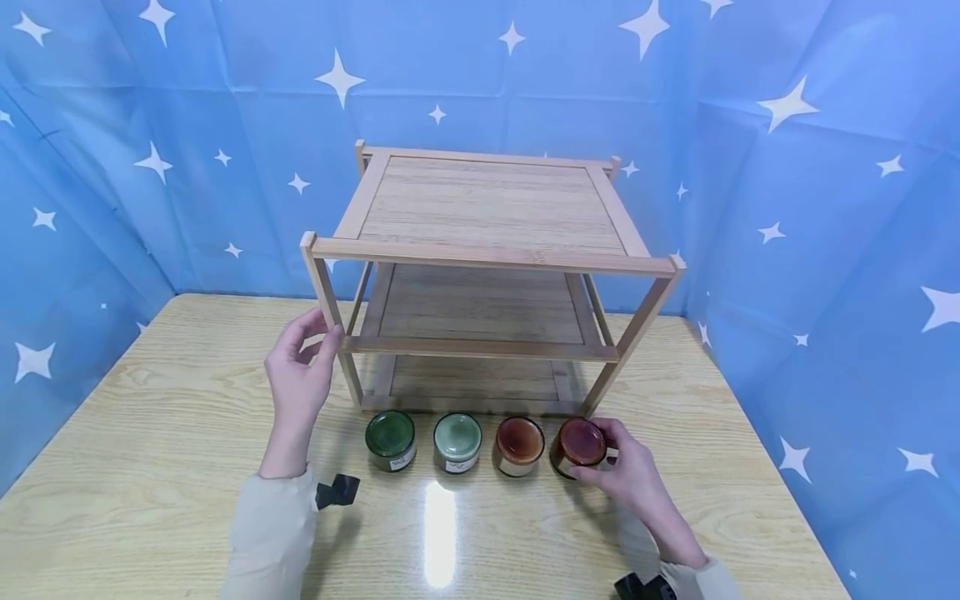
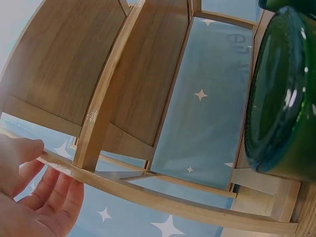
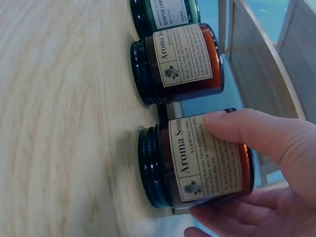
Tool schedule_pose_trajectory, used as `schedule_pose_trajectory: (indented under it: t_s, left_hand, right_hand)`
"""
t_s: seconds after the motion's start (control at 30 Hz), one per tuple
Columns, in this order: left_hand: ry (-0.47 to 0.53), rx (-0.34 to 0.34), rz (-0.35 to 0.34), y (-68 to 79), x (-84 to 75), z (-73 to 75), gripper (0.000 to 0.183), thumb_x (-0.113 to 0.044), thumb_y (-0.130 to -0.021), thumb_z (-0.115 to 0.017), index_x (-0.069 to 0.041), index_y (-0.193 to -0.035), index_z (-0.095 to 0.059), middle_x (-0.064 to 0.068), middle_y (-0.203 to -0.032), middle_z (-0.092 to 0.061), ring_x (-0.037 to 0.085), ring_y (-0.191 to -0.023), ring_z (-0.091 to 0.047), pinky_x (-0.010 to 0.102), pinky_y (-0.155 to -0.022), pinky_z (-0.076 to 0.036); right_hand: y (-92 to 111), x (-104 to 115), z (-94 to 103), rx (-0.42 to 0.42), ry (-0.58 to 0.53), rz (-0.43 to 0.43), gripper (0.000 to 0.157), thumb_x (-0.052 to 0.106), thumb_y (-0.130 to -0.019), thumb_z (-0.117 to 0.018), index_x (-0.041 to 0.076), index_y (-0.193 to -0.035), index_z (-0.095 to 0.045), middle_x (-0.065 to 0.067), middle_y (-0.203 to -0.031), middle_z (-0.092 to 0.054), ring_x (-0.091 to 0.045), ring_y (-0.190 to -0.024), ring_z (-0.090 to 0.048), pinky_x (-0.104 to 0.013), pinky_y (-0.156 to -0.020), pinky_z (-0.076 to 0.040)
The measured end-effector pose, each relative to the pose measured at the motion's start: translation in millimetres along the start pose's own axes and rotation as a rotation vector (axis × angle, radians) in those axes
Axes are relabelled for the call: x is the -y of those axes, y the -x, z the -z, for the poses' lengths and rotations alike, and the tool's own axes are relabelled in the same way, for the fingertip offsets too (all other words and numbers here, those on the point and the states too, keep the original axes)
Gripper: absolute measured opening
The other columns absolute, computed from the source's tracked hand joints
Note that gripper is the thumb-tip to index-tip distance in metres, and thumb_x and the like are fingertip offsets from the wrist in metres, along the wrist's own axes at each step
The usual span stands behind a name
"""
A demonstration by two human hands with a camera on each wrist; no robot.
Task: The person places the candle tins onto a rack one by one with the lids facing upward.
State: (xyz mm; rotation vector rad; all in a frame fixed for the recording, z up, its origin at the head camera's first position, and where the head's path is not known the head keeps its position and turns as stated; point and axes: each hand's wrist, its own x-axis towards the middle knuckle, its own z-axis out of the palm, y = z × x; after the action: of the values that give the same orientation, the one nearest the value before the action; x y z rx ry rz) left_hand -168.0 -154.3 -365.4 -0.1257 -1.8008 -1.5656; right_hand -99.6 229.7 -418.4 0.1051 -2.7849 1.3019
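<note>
Four scented-candle jars stand in a row before a wooden rack [image 1: 495, 258], in the head view: dark green jar [image 1: 390, 435], pale green jar [image 1: 457, 440], amber jar [image 1: 518, 443] and dark red jar [image 1: 582, 443]. My right hand [image 1: 633, 477] grips the dark red jar at the row's right end, thumb on its label [image 3: 210, 158] and fingers around the far side. The jars' dark lids [image 3: 154, 168] face the tabletop. On the rack's left, my left hand [image 1: 302, 375] holds the front post [image 2: 123, 190] near the middle shelf, between thumb and fingers.
The rack has three shelf boards, with the top board [image 1: 495, 204] highest. It stands on a light wood table [image 1: 165, 433]. Behind and at both sides hangs a blue cloth [image 1: 450, 67] with white stars.
</note>
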Motion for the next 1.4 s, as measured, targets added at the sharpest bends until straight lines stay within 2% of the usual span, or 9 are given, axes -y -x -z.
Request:
schedule_pose_trajectory:
  t_s: [0.27,0.43,0.6,0.97,1.2,1.4]
  left_hand:
    - [-0.011,0.021,-0.017,-1.1,-0.4,0.1,0.023,0.008,-0.088,-0.064,0.012,-0.111,-0.064,-0.009,-0.093,-0.060,0.007,-0.089,-0.060,0.015,-0.079,-0.051]
    - [0.010,0.022,-0.010,-1.8,1.7,-1.0,0.022,0.009,-0.088,-0.063,0.013,-0.110,-0.064,-0.010,-0.092,-0.059,0.005,-0.089,-0.060,0.015,-0.077,-0.051]
    - [0.005,0.022,-0.005,-2.9,2.7,-1.6,0.022,0.009,-0.088,-0.063,0.014,-0.110,-0.063,-0.012,-0.092,-0.060,0.004,-0.089,-0.060,0.014,-0.075,-0.051]
    - [0.000,0.020,-0.012,-2.2,1.3,1.5,0.023,0.010,-0.088,-0.062,0.014,-0.110,-0.063,-0.009,-0.092,-0.061,0.004,-0.088,-0.060,0.015,-0.076,-0.052]
    - [0.000,0.019,-0.010,-1.9,1.2,1.2,0.023,0.009,-0.088,-0.063,0.013,-0.110,-0.063,-0.009,-0.091,-0.061,0.003,-0.088,-0.060,0.013,-0.076,-0.051]
    - [-0.008,0.017,-0.004,-2.3,1.6,1.0,0.023,0.008,-0.089,-0.063,0.012,-0.111,-0.064,-0.001,-0.093,-0.063,0.004,-0.089,-0.060,0.014,-0.075,-0.051]
  right_hand:
    - [-1.9,-5.4,-2.5,-0.063,-0.060,0.059,0.059,-0.002,-0.058,-0.089,-0.005,-0.108,-0.058,-0.016,-0.100,-0.067,-0.030,-0.094,-0.062,-0.028,-0.072,-0.056]
    - [-0.6,-5.8,-0.6,-0.112,-0.007,0.102,0.058,0.001,-0.056,-0.090,-0.002,-0.105,-0.060,-0.012,-0.096,-0.067,-0.025,-0.091,-0.062,-0.026,-0.071,-0.055]
    - [0.2,0.4,6.3,-0.155,0.035,0.123,0.058,0.005,-0.055,-0.091,-0.001,-0.103,-0.060,-0.011,-0.095,-0.066,-0.026,-0.089,-0.061,-0.025,-0.070,-0.054]
    - [3.1,37.6,30.2,-0.190,0.054,0.200,0.058,0.002,-0.057,-0.090,-0.001,-0.106,-0.059,-0.009,-0.098,-0.065,-0.015,-0.089,-0.059,-0.022,-0.067,-0.055]
    - [4.2,61.2,43.9,-0.197,0.080,0.282,0.060,0.002,-0.057,-0.090,-0.001,-0.108,-0.059,-0.009,-0.098,-0.068,-0.007,-0.088,-0.061,-0.012,-0.069,-0.051]
    - [1.5,81.0,53.0,-0.197,0.085,0.333,0.059,0.000,-0.057,-0.088,0.000,-0.108,-0.058,-0.008,-0.096,-0.068,0.002,-0.087,-0.058,-0.009,-0.069,-0.049]
